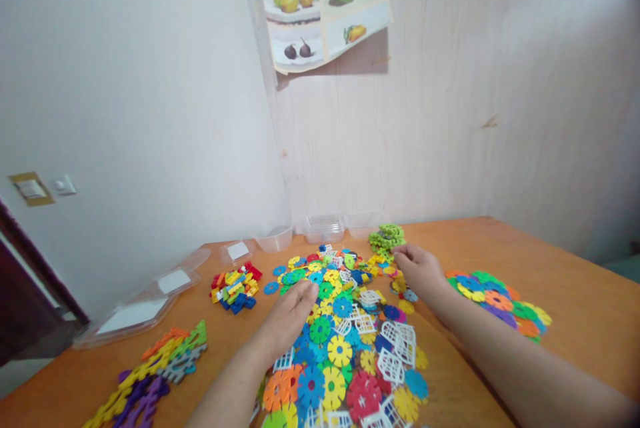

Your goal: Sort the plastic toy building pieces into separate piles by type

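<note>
A big heap of colourful plastic snowflake discs (345,341) and white grid pieces covers the middle of the wooden table (575,281). My left hand (290,315) lies palm down on the heap's left side, fingers resting on the discs. My right hand (420,271) reaches to the heap's far right edge, fingertips curled down on small pieces beside a stack of light green discs (386,238). Whether either hand pinches a piece is hidden.
A flat pile of large discs (500,301) lies at the right. Small bricks (235,288) sit left of the heap, and long connector pieces (150,375) at the near left. Clear plastic tubs (325,228) and lids (145,305) line the wall.
</note>
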The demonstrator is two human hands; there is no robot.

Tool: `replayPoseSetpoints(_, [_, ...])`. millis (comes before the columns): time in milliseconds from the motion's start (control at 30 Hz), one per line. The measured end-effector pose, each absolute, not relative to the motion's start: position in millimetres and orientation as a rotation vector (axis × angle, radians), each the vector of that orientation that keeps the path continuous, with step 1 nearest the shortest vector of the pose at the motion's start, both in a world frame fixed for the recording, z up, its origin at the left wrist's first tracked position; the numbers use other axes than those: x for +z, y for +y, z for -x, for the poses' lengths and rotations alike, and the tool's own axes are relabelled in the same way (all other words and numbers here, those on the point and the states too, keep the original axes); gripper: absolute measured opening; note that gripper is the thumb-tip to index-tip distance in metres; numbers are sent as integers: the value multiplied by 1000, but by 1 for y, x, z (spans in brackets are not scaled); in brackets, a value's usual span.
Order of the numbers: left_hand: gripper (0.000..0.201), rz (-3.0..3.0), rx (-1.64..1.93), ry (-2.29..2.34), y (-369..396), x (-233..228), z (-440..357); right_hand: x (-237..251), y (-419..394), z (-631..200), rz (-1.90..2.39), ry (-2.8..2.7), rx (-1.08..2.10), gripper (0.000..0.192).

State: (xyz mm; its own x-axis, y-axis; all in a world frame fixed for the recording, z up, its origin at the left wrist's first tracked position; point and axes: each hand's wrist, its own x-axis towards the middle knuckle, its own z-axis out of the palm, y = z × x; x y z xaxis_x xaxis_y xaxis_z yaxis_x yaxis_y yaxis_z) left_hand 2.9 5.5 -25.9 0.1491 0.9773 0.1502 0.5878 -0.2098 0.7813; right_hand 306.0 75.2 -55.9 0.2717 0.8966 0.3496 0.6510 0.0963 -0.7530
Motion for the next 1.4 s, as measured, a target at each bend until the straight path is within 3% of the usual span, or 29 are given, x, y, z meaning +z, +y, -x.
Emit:
replayPoseSetpoints(567, [55,-1827,1073,1482,11,-19,1,-46,60,-300,1916,-1868,250,16])
replayPoseSetpoints(767, [53,-1854,1085,1492,14,-25,5,-54,66,-294,1834,-1866,447,25])
replayPoseSetpoints(1200, [57,-1831,1061,1528,17,-22,10,-52,65,-297,1742,-1812,528,34])
replayPoseSetpoints(1400, [57,-1823,1056,1572,15,-23,7,-41,50,-285,1565,-2031,572,26])
